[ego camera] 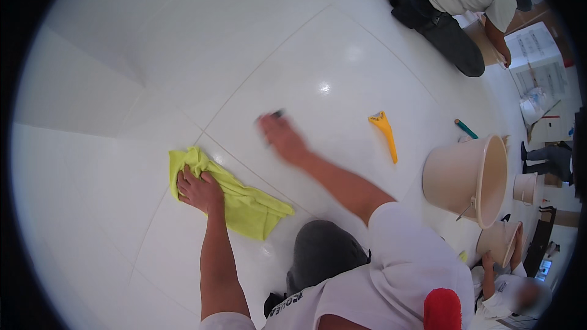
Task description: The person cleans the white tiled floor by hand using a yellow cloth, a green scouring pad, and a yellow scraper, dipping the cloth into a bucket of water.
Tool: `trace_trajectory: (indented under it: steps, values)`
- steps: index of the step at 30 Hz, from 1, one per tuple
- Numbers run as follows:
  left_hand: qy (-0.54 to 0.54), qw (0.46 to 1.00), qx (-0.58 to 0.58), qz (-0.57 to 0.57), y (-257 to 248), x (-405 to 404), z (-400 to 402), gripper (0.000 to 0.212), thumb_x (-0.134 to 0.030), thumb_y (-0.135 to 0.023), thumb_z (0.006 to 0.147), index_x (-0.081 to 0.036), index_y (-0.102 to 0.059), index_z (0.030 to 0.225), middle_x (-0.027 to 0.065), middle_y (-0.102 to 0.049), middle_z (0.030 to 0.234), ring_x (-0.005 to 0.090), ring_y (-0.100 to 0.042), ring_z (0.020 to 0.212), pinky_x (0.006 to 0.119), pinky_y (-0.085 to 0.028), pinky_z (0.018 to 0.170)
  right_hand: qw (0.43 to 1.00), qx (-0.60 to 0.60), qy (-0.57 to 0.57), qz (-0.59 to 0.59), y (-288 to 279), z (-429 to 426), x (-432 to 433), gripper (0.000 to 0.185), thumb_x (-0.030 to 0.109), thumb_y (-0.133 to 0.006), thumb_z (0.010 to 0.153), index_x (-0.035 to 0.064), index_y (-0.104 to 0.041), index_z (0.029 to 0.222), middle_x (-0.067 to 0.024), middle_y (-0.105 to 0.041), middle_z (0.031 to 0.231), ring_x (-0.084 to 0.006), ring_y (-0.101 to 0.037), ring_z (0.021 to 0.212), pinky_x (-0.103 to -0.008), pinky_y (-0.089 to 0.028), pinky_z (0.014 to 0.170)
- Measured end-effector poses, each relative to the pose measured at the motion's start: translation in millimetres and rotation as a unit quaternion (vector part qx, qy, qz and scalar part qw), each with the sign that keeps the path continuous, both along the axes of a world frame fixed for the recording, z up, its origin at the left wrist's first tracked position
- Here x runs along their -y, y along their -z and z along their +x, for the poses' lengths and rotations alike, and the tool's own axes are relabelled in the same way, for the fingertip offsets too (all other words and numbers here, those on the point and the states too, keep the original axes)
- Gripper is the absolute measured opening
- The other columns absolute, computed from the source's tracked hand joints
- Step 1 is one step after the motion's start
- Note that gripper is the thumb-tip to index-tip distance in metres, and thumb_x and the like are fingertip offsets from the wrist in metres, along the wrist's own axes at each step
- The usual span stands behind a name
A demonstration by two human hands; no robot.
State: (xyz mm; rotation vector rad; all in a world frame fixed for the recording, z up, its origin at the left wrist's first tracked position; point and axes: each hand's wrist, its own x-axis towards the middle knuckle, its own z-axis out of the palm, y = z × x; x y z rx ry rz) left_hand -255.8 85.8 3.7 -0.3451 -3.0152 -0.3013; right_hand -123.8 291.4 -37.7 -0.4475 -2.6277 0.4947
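Observation:
My left hand (202, 189) presses on a crumpled yellow-green cloth (250, 208) that lies on the glossy white tiled floor (316, 50). Its fingers curl into the bunched end of the cloth. Farther out and to the right, my right hand (282, 137) is blurred by motion just over the floor. A small dark object (277, 113) shows at its fingertips, too blurred to name. To the right of that hand lies a yellow plastic scraper (386, 135) on the tiles.
A beige bucket (447, 178) stands at the right, with a teal handle (467, 129) behind it. A kneeling person (431, 23) works at the upper right beside another bucket (481, 41). At the lower right, a person (502, 291) holds a bucket (495, 240). A white wall corner (91, 82) rises at left.

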Motion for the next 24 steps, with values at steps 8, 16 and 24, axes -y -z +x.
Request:
trace_trajectory:
  steps: [8, 16, 24]
  values:
    - [-0.003, 0.999, 0.035, -0.005, -1.9, -15.3, 5.5, 0.048, -0.027, -0.041, 0.087, -0.011, -0.039, 0.132, 0.0091, -0.034, 0.137, 0.0234, -0.028, 0.129, 0.046, -0.016, 0.107, 0.958, 0.117, 0.224, 0.135, 11.7, 15.6, -75.4, 0.052, 0.01, -0.043, 0.085, -0.0028, -0.033, 0.134, -0.0187, -0.038, 0.135, -0.0322, -0.036, 0.125, -0.0484, -0.027, 0.104]
    - [0.007, 1.0, 0.0, 0.001, 4.7, 4.6, 0.7, 0.046, -0.025, -0.043, 0.085, -0.011, -0.041, 0.129, 0.0102, -0.037, 0.134, 0.0238, -0.031, 0.127, 0.047, -0.018, 0.106, 0.998, -0.002, 0.031, 0.053, -5.4, -22.0, -39.1, 0.044, 0.005, -0.052, 0.078, 0.0016, -0.046, 0.122, -0.0145, -0.049, 0.125, -0.0306, -0.044, 0.119, -0.0444, -0.034, 0.098]
    - [0.006, 1.0, -0.013, -0.006, 9.1, -11.3, 3.6, 0.046, -0.026, -0.044, 0.085, -0.011, -0.042, 0.129, 0.0097, -0.039, 0.133, 0.0246, -0.033, 0.126, 0.048, -0.02, 0.104, 0.954, 0.123, 0.21, 0.173, 8.1, 1.2, -80.9, 0.047, 0.011, -0.042, 0.085, -0.0067, -0.038, 0.129, -0.0207, -0.04, 0.132, -0.0331, -0.036, 0.125, -0.0462, -0.026, 0.106]
